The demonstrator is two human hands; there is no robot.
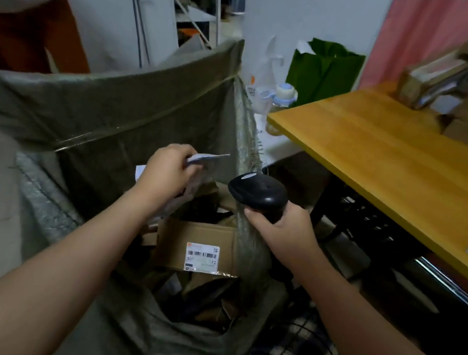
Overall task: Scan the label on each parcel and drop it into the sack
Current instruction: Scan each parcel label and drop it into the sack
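Item in hand: a flat grey parcel [206,158], held directly above the open mouth of the sack [105,100]. The left hand [167,170] grips it, with the fingers [183,151] curled over its upper edge. Its label face is not readable, so whether it has been scanned cannot be told.

Just right of the parcel, at the sack's right rim, the right hand [282,228] has its fingers wrapped round the handle of a black barcode scanner [257,191].

Inside the sack lie several cardboard parcels, the topmost a carton [191,239] with its white label [202,257] facing up. A good part of the work appears done.

Outstanding: the drop of the held parcel. Right of the sack, at the counter's [388,153] far end, sit more cartons [453,82], probably awaiting scanning.
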